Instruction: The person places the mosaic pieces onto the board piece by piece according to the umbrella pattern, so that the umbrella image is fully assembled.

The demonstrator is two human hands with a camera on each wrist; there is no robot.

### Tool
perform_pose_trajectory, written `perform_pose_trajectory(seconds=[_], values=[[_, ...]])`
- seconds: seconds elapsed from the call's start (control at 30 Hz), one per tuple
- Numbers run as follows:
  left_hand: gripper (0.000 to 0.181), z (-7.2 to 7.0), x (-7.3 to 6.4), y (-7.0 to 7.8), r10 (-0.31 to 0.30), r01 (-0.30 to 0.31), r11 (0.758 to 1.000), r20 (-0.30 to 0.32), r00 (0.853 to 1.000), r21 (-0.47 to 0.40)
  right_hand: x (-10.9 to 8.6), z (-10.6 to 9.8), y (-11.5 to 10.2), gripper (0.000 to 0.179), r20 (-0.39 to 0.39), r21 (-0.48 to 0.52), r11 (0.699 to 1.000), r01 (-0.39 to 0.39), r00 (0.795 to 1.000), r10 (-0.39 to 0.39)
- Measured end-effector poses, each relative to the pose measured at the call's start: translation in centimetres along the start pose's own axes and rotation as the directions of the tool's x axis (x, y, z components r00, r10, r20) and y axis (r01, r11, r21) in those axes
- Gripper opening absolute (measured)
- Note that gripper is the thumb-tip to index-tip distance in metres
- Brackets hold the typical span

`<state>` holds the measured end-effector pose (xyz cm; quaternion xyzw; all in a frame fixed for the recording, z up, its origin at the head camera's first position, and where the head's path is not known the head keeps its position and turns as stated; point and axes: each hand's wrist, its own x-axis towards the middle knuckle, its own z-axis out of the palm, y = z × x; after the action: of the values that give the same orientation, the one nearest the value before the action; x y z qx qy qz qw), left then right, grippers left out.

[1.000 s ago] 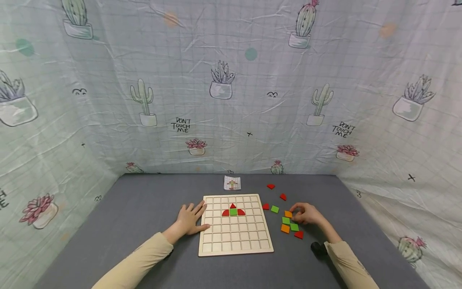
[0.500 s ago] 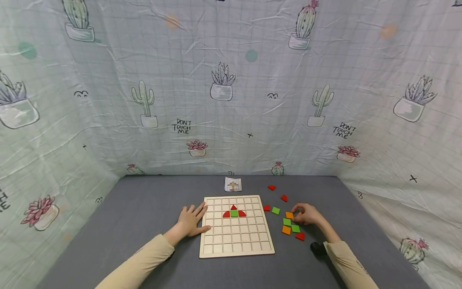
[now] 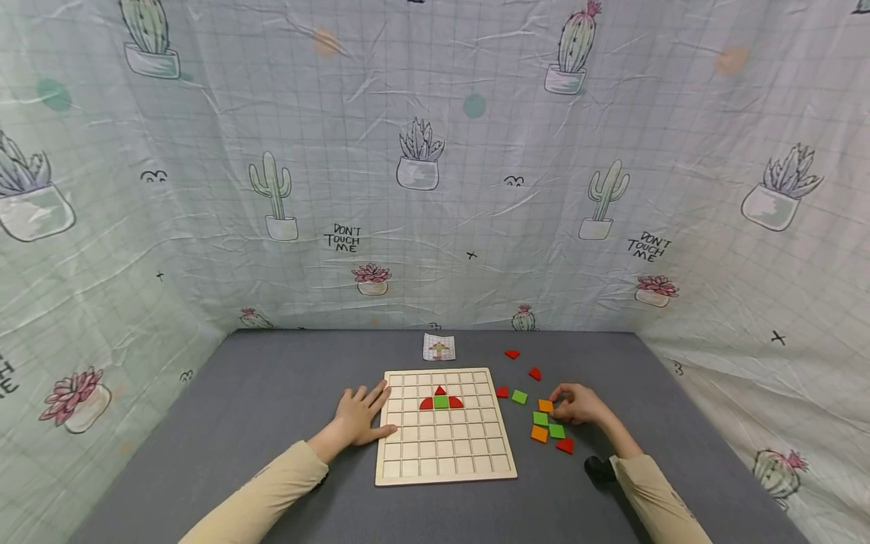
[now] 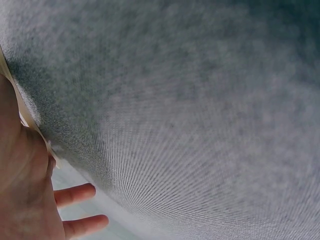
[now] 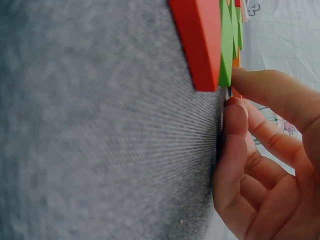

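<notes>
Cactus-printed cloth fills the upper frame, coming down to the far edge of the grey desk. At lower centre lies the gridded board, with desk on every side of it. The left hand sits at the board's left edge, fingers spread, thumb over the rim. Right of centre, the right hand has its fingers bent, at the right side of an orange tile; whether they pinch it, I can't tell. A green tile crowds that tile's lower edge, while grey desk stretches to the hand's right.
</notes>
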<state>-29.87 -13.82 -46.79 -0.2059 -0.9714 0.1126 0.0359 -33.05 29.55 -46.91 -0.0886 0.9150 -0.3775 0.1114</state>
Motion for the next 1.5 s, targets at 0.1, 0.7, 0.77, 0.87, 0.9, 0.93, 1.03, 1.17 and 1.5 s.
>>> perform_pose_trajectory(seconds=[0.1, 0.7, 0.77, 0.87, 0.9, 0.93, 1.03, 1.17, 1.5], values=[[0.076, 0.1, 0.0, 0.0, -0.003, 0.003, 1.000, 0.002, 1.000, 0.004, -0.2, -0.1, -0.1, 0.027, -0.001, 0.018, 1.000, 0.015, 1.000, -0.015], [0.076, -0.1, 0.1, -0.2, -0.003, 0.004, 1.000, -0.006, 1.000, 0.021, 0.1, 1.7, -3.8, 0.027, 0.018, 0.104, 0.988, 0.113, 0.993, -0.115], [0.076, -0.1, 0.1, -0.2, -0.003, 0.003, 1.000, -0.014, 1.000, 0.026, 0.3, 2.1, -4.1, 0.027, 0.017, 0.094, 0.988, 0.124, 0.992, -0.126], [0.075, -0.1, 0.0, -0.1, 0.002, -0.001, 0.999, -0.021, 1.000, 0.038, 0.8, 2.9, -4.4, 0.027, 0.013, 0.070, 0.987, 0.146, 0.989, -0.148], [0.075, -0.1, 0.0, -0.1, 0.004, -0.003, 0.999, -0.019, 1.000, 0.045, 1.0, 3.1, -4.6, 0.027, 0.013, 0.066, 0.986, 0.154, 0.988, -0.155], [0.075, -0.2, 0.0, -0.1, 0.005, -0.004, 0.999, -0.016, 1.000, 0.044, 1.1, 3.3, -4.7, 0.027, 0.015, 0.069, 0.985, 0.158, 0.987, -0.160], [0.075, -0.2, -0.1, -0.1, 0.006, -0.006, 0.999, -0.011, 1.000, 0.043, 1.5, 4.0, -5.4, 0.026, 0.020, 0.082, 0.982, 0.170, 0.985, -0.172], [0.075, -0.2, -0.2, -0.1, 0.004, -0.004, 1.000, -0.011, 1.000, 0.029, 2.2, 5.0, -6.6, 0.025, 0.037, 0.096, 0.979, 0.178, 0.983, -0.182], [0.075, -0.1, -0.2, 0.0, 0.010, -0.010, 1.000, -0.008, 1.000, 0.024, 3.7, 7.7, -8.8, 0.025, 0.074, 0.096, 0.981, 0.166, 0.982, -0.173]])
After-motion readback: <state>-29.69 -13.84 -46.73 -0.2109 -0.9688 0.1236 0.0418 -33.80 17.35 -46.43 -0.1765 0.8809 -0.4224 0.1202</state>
